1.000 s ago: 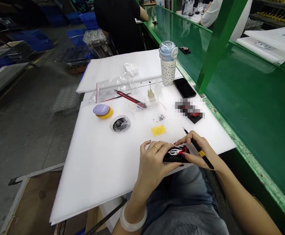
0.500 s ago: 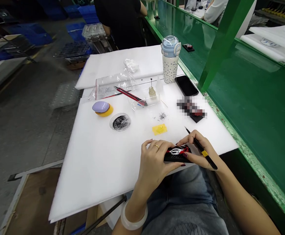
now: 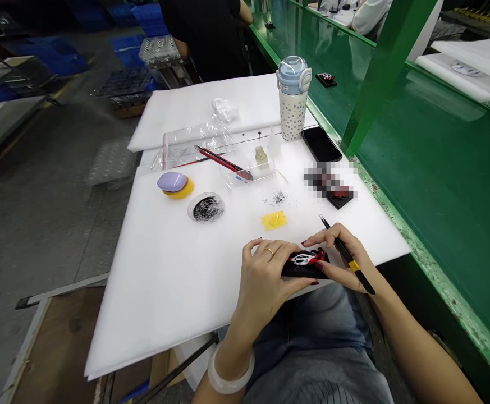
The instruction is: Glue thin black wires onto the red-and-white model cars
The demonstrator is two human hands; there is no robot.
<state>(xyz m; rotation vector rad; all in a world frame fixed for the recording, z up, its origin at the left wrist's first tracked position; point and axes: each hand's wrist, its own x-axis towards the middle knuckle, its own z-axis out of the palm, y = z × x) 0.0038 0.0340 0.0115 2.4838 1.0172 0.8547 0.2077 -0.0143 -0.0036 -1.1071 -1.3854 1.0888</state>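
Tweezers [image 3: 346, 253] with a yellow band sit pinched narrow in the right hand [image 3: 343, 261], tips pointing up and away, touching nothing. That hand's fingertips [image 3: 307, 242] rest on a black block [image 3: 299, 272] topped by a red-and-white piece [image 3: 306, 258]. The left hand [image 3: 264, 278] wraps it closely from the other side, so the block is held between both hands, at the near edge of a white foam sheet [image 3: 156, 292]. Just beyond the block lies yellow tape [image 3: 274, 220], with loose black bristles [image 3: 279, 197] past it. Left of the block sits a round dish [image 3: 206, 207] of black bristles. Farther beyond stand a phone [image 3: 321, 144] and a bottle [image 3: 293, 98].
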